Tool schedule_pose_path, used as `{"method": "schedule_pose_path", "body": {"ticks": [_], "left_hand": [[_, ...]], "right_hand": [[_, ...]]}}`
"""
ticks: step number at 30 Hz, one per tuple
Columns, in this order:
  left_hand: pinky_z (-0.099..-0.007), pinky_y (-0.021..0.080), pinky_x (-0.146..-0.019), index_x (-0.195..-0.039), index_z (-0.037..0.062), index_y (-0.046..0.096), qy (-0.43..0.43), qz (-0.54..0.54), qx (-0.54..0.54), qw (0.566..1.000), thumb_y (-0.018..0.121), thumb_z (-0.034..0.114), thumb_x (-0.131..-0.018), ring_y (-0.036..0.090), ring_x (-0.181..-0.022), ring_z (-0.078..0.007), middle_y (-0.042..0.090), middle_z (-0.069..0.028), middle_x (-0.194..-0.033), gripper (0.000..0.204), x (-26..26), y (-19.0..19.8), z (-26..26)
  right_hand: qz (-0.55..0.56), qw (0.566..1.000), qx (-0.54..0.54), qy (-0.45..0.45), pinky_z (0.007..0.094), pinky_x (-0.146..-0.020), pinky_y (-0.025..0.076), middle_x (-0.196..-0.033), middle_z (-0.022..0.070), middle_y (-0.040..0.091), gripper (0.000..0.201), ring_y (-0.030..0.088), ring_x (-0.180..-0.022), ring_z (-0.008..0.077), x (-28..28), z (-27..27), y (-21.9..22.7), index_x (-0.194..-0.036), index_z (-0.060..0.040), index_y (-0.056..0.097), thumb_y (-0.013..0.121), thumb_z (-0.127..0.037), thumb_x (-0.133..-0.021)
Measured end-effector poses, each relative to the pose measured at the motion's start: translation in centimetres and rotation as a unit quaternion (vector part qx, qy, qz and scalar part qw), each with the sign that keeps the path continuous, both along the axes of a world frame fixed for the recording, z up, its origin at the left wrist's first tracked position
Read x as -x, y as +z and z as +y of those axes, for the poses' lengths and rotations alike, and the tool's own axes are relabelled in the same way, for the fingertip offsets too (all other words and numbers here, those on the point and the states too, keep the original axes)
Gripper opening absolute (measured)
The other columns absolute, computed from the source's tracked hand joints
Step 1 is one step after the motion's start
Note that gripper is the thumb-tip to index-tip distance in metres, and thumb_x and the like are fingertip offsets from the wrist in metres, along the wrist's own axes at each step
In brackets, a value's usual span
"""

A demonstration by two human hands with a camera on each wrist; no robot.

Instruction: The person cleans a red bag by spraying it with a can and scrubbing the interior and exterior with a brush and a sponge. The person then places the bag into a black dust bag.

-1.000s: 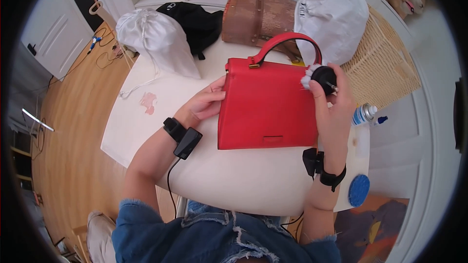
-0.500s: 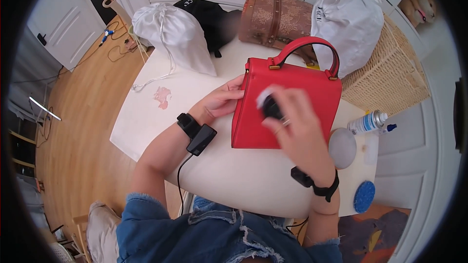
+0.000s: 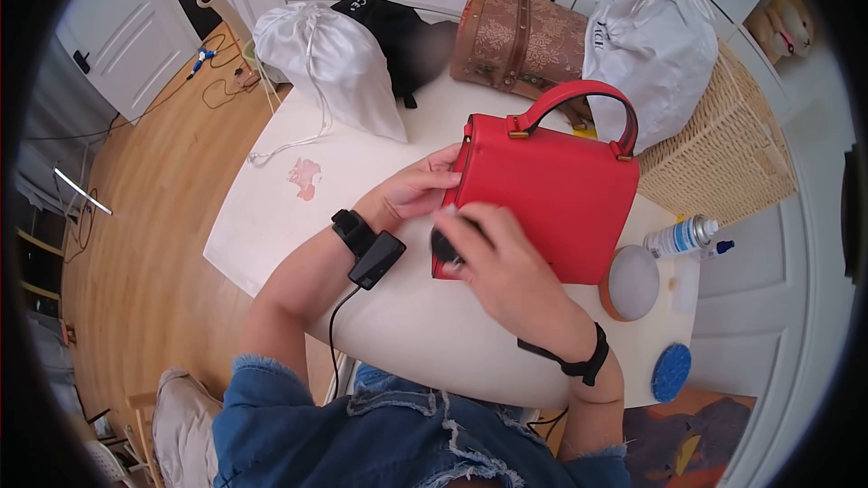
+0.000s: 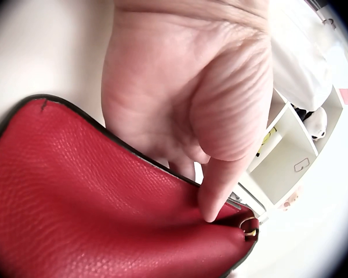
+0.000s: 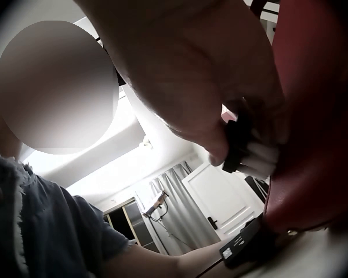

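A red handbag (image 3: 565, 203) with a top handle stands on the white table, its front towards me. My left hand (image 3: 416, 188) grips its left side; in the left wrist view the thumb presses into the red side panel (image 4: 104, 191) and the other fingers go behind the edge. In my right hand (image 3: 520, 285) is a round black brush (image 3: 443, 246) with white bristles (image 5: 261, 159), held at the bag's lower left front. The right wrist view shows the bristles right at the red leather. Part of the brush is hidden by the fingers.
Right of the bag are a round grey-topped pad (image 3: 633, 283), a spray can (image 3: 674, 239) and a blue disc (image 3: 671, 372). Behind stand a white drawstring bag (image 3: 339, 68), a black cloth bag (image 3: 384, 36), a brown patterned case (image 3: 533, 41), another white bag (image 3: 646, 59) and a wicker basket (image 3: 723, 140).
My right hand has swept the brush from the bag's right edge leftward across the front and down to the lower left. The left hand keeps its hold on the side.
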State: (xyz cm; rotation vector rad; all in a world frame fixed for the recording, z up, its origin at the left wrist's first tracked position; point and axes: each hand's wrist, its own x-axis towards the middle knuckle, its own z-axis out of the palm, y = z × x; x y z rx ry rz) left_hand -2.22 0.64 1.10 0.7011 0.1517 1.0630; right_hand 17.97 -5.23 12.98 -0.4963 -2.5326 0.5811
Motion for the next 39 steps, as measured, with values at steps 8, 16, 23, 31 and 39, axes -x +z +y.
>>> {"method": "schedule_pose_path", "body": {"ticks": [8, 16, 23, 31, 39], "left_hand": [[-0.0383, 0.035, -0.11, -0.146, 0.0057, 0.031, -0.006, -0.026, -0.021, 0.999, 0.059, 0.004, -0.09, 0.048, -0.127, -0.0215, 0.045, -0.0108, -0.141, 0.063, -0.2, 0.0, 0.0], [-0.0383, 0.035, -0.109, -0.146, 0.0055, 0.028, -0.011, -0.005, -0.024, 1.0, 0.059, 0.004, -0.09, 0.048, -0.127, -0.0223, 0.045, -0.0113, -0.142, 0.064, 0.0, 0.0, 0.1], [-0.0392, 0.036, -0.109, -0.145, 0.0057, 0.032, 0.01, 0.027, -0.017, 0.999, 0.061, 0.007, -0.089, 0.049, -0.126, -0.0214, 0.046, -0.0103, -0.14, 0.063, 0.0, 0.0, 0.0], [-0.0401, 0.037, -0.108, -0.144, 0.0059, 0.033, -0.001, 0.023, -0.025, 0.999, 0.061, 0.008, -0.089, 0.05, -0.125, -0.0229, 0.048, -0.0105, -0.138, 0.061, 0.5, -1.1, 0.2], [-0.0396, 0.037, -0.108, -0.148, 0.0084, 0.027, 0.015, 0.059, -0.023, 0.998, 0.06, 0.009, -0.09, 0.046, -0.129, -0.0215, 0.042, -0.0088, -0.144, 0.066, 0.5, -0.6, 0.2]], "right_hand": [[0.157, 0.968, -0.058, -0.186, 0.0383, -0.083, 0.049, -0.116, 0.0183, 0.046, 0.058, 0.054, -0.101, 0.0341, -0.5, 2.0, 0.7, -0.131, -0.0025, 0.047, 0.067, 0.004, -0.078], [-0.095, 0.995, 0.023, 0.035, 0.038, -0.083, 0.049, -0.113, 0.0184, 0.047, 0.048, 0.054, -0.103, 0.0348, -0.6, -0.4, 1.0, -0.13, -0.0001, 0.047, 0.059, -0.001, -0.083], [0.151, 0.968, -0.064, -0.191, 0.0382, -0.079, 0.05, -0.114, 0.0192, 0.047, 0.051, 0.056, -0.099, 0.0356, -1.5, 2.3, 1.0, -0.128, -0.0001, 0.048, 0.067, -0.003, -0.081], [-0.075, 0.996, 0.003, 0.052, 0.037, -0.078, 0.051, -0.105, 0.0153, 0.047, 0.042, 0.057, -0.093, 0.0297, -1.9, -0.1, 1.2, -0.12, 0.0009, 0.048, 0.061, -0.005, -0.081], [-0.05, 0.988, 0.049, -0.139, 0.0413, -0.077, 0.048, -0.106, 0.0176, 0.05, 0.041, 0.056, -0.095, 0.0378, -9.2, 4.0, 4.5, -0.12, -0.0039, 0.047, 0.064, -0.009, -0.082]]}}
